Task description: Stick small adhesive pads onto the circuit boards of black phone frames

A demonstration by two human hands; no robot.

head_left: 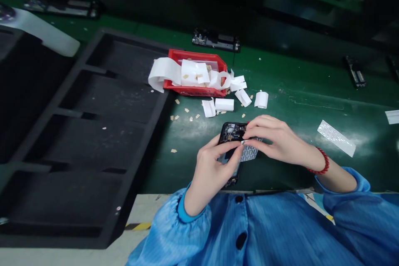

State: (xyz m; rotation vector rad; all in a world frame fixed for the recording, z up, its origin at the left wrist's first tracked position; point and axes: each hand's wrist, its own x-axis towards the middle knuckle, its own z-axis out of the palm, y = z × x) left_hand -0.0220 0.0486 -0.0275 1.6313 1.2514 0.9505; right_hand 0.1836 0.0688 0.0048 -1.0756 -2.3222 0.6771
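An opened phone body (231,129) with bare circuit parts lies on the green table in front of me. My left hand (216,162) rests over its left side, thumb and index finger pinched together at the near corner of a sticker sheet (248,154). What sits between those two fingertips is too small to tell. From the right, my right hand (274,139) pinches the same sheet, which has rows of grey outlined shapes and hangs over the phone's right side. The fingers hide part of the phone and the sheet's upper edge.
Behind the phone stands a red bin (195,91) full of white paper strips, with scraps (224,104) and tan bits around it. A black compartment tray (84,137) is at left. Another sticker sheet (336,138) lies right. Farther back is another phone body (216,40).
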